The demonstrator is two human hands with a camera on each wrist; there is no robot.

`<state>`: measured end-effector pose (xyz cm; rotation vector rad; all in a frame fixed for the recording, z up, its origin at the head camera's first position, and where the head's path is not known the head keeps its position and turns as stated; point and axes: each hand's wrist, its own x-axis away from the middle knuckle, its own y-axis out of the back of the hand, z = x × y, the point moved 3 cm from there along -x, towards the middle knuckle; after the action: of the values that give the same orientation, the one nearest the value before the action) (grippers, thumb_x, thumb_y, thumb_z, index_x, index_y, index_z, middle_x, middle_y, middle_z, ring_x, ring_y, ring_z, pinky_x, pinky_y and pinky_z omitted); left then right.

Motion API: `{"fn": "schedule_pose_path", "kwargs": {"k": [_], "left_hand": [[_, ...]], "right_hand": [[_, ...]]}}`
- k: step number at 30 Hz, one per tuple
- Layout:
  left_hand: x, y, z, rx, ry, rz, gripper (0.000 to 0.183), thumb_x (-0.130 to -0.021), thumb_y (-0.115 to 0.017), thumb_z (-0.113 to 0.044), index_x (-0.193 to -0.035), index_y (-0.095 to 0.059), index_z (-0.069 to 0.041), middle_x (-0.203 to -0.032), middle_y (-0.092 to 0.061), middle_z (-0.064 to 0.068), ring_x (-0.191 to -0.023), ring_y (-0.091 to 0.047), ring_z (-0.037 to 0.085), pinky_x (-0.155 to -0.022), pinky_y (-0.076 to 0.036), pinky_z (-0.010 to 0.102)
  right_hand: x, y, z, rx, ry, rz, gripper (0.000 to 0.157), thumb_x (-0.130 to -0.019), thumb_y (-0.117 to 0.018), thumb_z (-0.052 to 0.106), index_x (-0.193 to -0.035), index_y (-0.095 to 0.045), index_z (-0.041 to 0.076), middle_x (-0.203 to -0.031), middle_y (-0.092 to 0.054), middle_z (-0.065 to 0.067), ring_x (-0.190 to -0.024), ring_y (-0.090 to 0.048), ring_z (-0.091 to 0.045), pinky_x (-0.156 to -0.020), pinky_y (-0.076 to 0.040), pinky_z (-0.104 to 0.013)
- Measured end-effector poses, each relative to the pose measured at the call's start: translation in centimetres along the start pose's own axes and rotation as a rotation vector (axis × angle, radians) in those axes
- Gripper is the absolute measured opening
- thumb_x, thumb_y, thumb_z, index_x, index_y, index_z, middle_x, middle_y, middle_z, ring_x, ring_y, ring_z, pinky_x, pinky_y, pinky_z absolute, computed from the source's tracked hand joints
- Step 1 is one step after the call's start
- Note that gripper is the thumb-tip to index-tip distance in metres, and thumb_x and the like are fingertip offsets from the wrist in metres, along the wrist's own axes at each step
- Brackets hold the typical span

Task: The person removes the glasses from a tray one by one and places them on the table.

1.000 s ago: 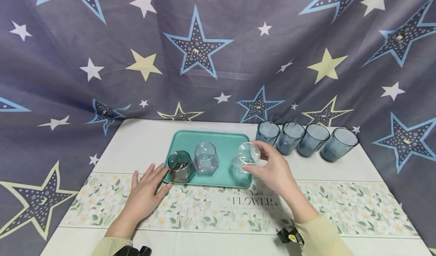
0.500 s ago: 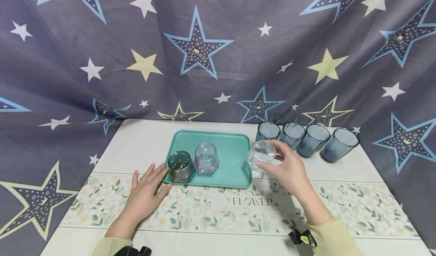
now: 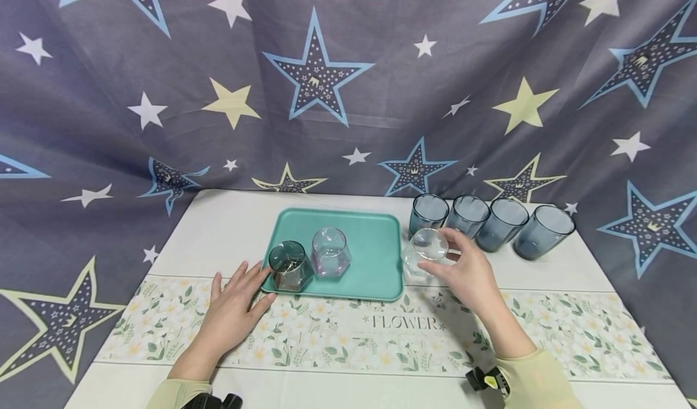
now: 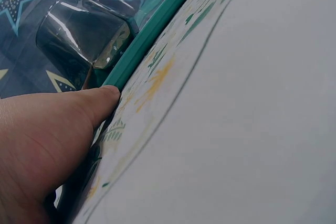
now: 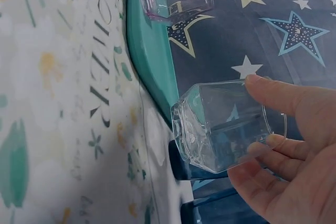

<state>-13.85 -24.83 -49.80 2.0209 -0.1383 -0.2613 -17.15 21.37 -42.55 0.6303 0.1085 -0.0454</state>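
My right hand (image 3: 465,270) pinches a clear faceted drinking glass (image 3: 427,251) near its rim, thumb on one side and fingers on the other. In the right wrist view the same clear glass (image 5: 226,124) shows its thick base close to the table. It stands just right of the green tray (image 3: 376,258). On the tray are a dark grey glass (image 3: 288,267) at the left front corner and a pink-tinted glass (image 3: 330,253) beside it. My left hand (image 3: 231,309) lies with fingers spread at the tray's left front corner, its thumb touching the rim in the left wrist view.
Several tall blue glasses stand in a row at the back right; the nearest blue glass (image 3: 428,212) is right behind the clear one. A floral strip (image 3: 337,336) crosses the white table (image 3: 327,391). A star-patterned curtain (image 3: 348,94) hangs behind the table's back edge.
My right hand has carried the clear glass from above the tray's right part to the right, past the tray's edge, then slightly down. The left hand, the tray and the other glasses have stayed put.
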Motion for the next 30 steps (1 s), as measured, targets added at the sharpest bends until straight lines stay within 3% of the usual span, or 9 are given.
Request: {"fn": "schedule_pose_path", "kwargs": {"k": [13, 30], "left_hand": [[0.0, -0.1, 0.1, -0.007, -0.019, -0.019, 0.063, -0.110, -0.069, -0.039, -0.163, -0.055, -0.009, -0.169, -0.048, 0.018, -0.162, -0.030, 0.047, -0.127, 0.001, 0.078], [0.0, -0.1, 0.2, -0.011, -0.025, -0.019, 0.063, -0.111, -0.069, -0.040, -0.163, -0.055, -0.008, -0.170, -0.047, 0.018, -0.162, -0.030, 0.047, -0.127, 0.001, 0.078]], "right_hand": [[0.2, -0.3, -1.0, 0.030, -0.097, 0.043, 0.090, -0.089, -0.096, 0.034, -0.163, -0.051, 0.009, -0.149, -0.062, -0.022, -0.132, -0.065, -0.045, -0.108, -0.056, -0.057], [0.0, -0.5, -1.2, 0.038, -0.116, 0.048, 0.088, -0.090, -0.096, 0.036, -0.161, -0.052, 0.009, -0.149, -0.062, -0.022, -0.132, -0.065, -0.045, -0.109, -0.055, -0.058]]}}
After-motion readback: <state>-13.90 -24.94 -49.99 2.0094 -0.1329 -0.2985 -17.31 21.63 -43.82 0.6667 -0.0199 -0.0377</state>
